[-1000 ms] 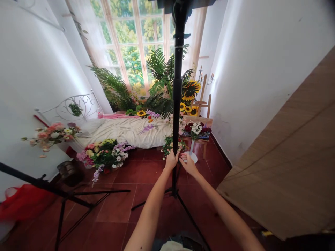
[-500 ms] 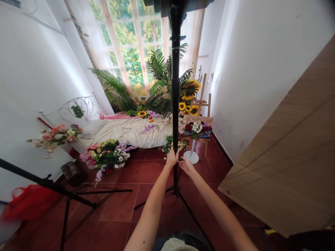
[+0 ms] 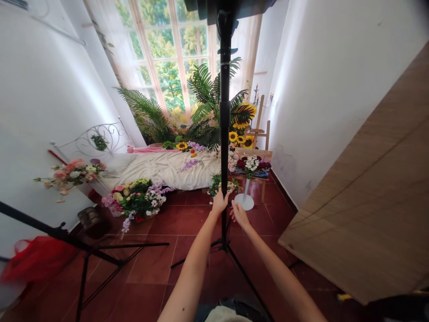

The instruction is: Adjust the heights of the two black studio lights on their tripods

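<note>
At the far left of your working area, a second black stand (image 3: 53,230) leans across the view on spread legs, with a red bundle (image 3: 36,259) close by it. Next toward the right come a loose spray of pink flowers (image 3: 73,172), a fuller flower arrangement (image 3: 134,197) low in front of the bed, and the bed (image 3: 161,172) itself under its cream cover. At the centre, directly before you, the upright black stand (image 3: 224,147) is on the red tiled floor (image 3: 187,219), its legs splayed and a dark fixture (image 3: 231,8) at its head, cut by the upper edge. Your left hand (image 3: 219,201) is on the lower tube, well above the leg joint, its fingers wrapped round and gripping. Judged by appearance, the tube is stiff, smooth and liable to turn in the palm; the load overhead probably makes it top-heavy over slender legs. A full wrap on the lower tube is the sound hold; the fixture should not serve as a handle. Your right hand (image 3: 239,213) is just beside the tube, fingers partly curled; whether they pinch anything cannot be told. Further right are the white pedestal (image 3: 246,201) bearing red and white flowers, the wooden easel (image 3: 259,132) behind it, and a large brown panel (image 3: 362,201).
</note>
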A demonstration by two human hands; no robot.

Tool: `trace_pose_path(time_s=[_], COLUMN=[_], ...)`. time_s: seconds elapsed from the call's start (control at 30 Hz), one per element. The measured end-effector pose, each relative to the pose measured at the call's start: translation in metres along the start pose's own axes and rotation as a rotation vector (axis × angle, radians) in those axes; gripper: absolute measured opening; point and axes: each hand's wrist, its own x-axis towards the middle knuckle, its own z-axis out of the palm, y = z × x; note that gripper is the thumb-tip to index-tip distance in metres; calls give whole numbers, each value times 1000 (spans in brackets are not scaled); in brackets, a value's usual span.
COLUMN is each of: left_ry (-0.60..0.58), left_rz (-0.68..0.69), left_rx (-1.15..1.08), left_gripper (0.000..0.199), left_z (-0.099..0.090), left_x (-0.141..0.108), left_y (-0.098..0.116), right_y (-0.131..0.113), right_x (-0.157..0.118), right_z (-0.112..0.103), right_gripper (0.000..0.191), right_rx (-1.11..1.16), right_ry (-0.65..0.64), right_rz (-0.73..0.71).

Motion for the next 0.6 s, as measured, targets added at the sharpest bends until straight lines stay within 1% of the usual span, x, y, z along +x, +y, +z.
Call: trace_pose_path(time_s=[0.07,0.1,0.13,0.17,0.23,0.3,0.37,0.4,0.43,0.47,0.5,0.53,0.6], left_ry=[-2,-4,-7,-10,-16,-16,-10,-6,-4,-2,-2,-3,-8], left_rz=[-11,-16,-18,-17,-9,-13,-21,-24,-26,-24,-20,-16,-17], left_rx=[1,-1,-4,-7,-17,-22,-25,-28,-33,-38,-45,-51,-58], left_gripper=[46,46,45,45,45,46,47,48,47,47,46,44,43], left_z=[0,0,-1,-2,-3,-4,-4,-4,-4,-4,-4,-5,-5], left_x=[0,-1,-1,-1,-1,-1,-1,-1,-1,-1,-1,-1,-1], left_y=[0,1,2,2,4,5,5,6,6,6,7,7,7], right_y=[1,0,-2,-5,-13,-19,-22,-22,-21,-19,-16,-13,-8], right_x=[3,4,6,7,9,9,7,6,5,4,3,1,-1], right_z=[1,3,5,7,11,12,10,9,7,5,3,0,-5], right_gripper=[31,32,33,34,37,36,32,31,31,33,33,32,26], right_rx=[-95,-105,-94,-61,100,356,545,556,500,393,263,133,-60], right_ry=[-32,-44,-47,-45,-75,-175,-295,-324,-315,-271,-207,-136,-26], right_rz=[-95,-105,-84,-32,139,302,379,391,390,368,313,226,-2])
